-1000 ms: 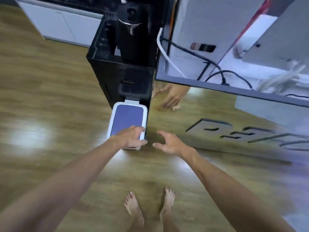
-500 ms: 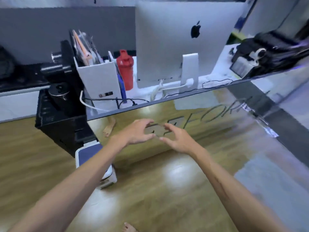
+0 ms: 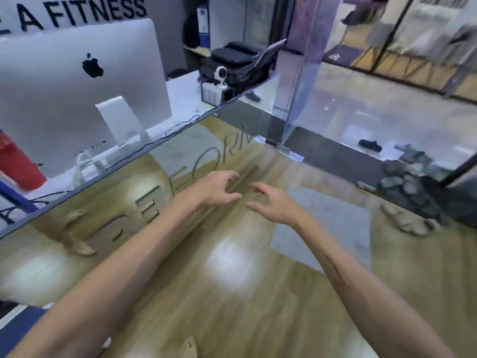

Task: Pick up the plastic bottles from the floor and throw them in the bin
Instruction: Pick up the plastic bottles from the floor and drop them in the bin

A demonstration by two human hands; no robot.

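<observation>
My left hand (image 3: 216, 188) and my right hand (image 3: 271, 205) are stretched out in front of me at chest height, a little apart, over the wooden floor (image 3: 232, 293). Both have loosely curled fingers and hold nothing. No plastic bottle shows on the floor in this view. The bin's blue and white lid (image 3: 15, 315) only peeks in at the lower left edge, behind my left forearm.
A mirrored counter front (image 3: 129, 202) with lettering runs along my left, topped by a silver computer (image 3: 77, 86), a red bottle (image 3: 18, 164) and a black printer (image 3: 237, 63). A glass door (image 3: 361, 99) stands ahead right. Dark shoes (image 3: 407, 187) lie heaped at the right.
My view has swung up and to the right, away from the bin toward the glass door. My left hand left the bin lid and both hands rose together, empty.
</observation>
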